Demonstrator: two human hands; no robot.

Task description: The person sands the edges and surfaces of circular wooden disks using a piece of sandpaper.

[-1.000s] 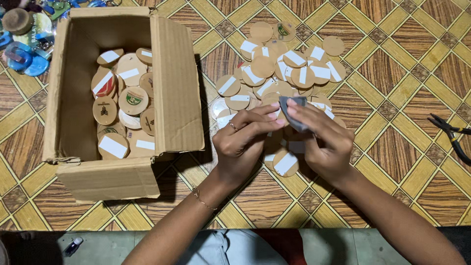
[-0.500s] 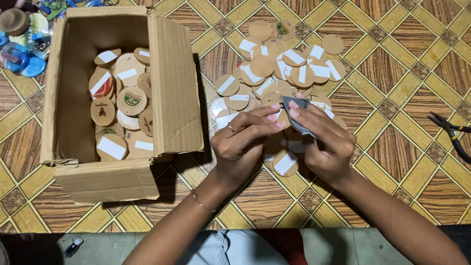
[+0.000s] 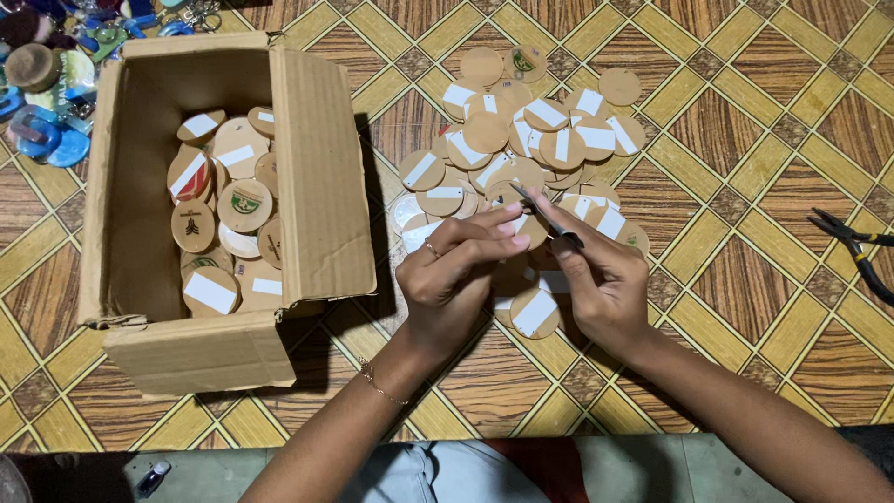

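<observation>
Tilting grey disc [image 3: 549, 222] edge-on, hands [image 3: 456, 275] closer

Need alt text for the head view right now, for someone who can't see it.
Two bare hands, left hand and right hand, pinch a thin flat piece above a pile of round wooden discs on a patterned floor. An open cardboard box holding more discs sits left; pliers lie right.

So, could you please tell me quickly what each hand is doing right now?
Left hand: fingers closed, pinching one end of a thin grey piece.
Right hand: closed on the piece's other end.
</observation>
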